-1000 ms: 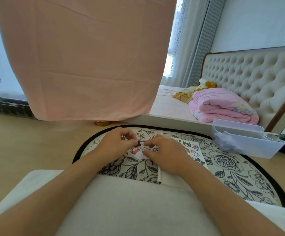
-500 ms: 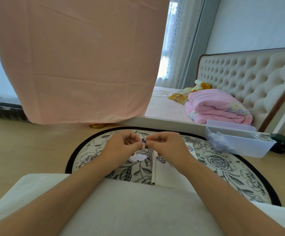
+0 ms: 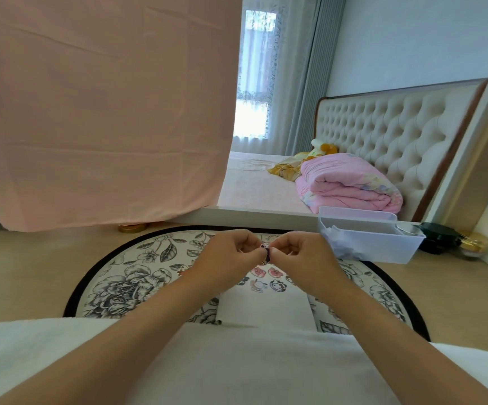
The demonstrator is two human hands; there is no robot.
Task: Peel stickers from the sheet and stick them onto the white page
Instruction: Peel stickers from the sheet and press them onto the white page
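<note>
Paper-thin, dark-printed item: one small sticker [image 3: 266,254], which we hold in the air between our two hands, above the far end of the white page [image 3: 263,311].

Handling. We judge it to be near weightless, limp and easily creased. Its tacky back will likely cling to skin or fold onto itself if we let it curl. We think it is best taken by the very edge, with fingertips only, so that most of the adhesive goes untouched. We cannot tell whether any backing is on it.

Hands. Our left hand [image 3: 231,258] and right hand [image 3: 301,258] meet at the fingertips with fingers curled. Each pinches the sticker from its own side.

Appearance. It is small and mostly dark, with a touch of pink or red at the upper edge. We see it almost edge-on, so the design is not legible.

Related items. The white page lies on a round floral mat [image 3: 126,285] on the tabletop [image 3: 32,264], directly beneath the hands. Several cartoon stickers [image 3: 269,280], pink and white faces, sit at its far end, and its near part is bare. We cannot make out the sticker sheet in this view.
</note>
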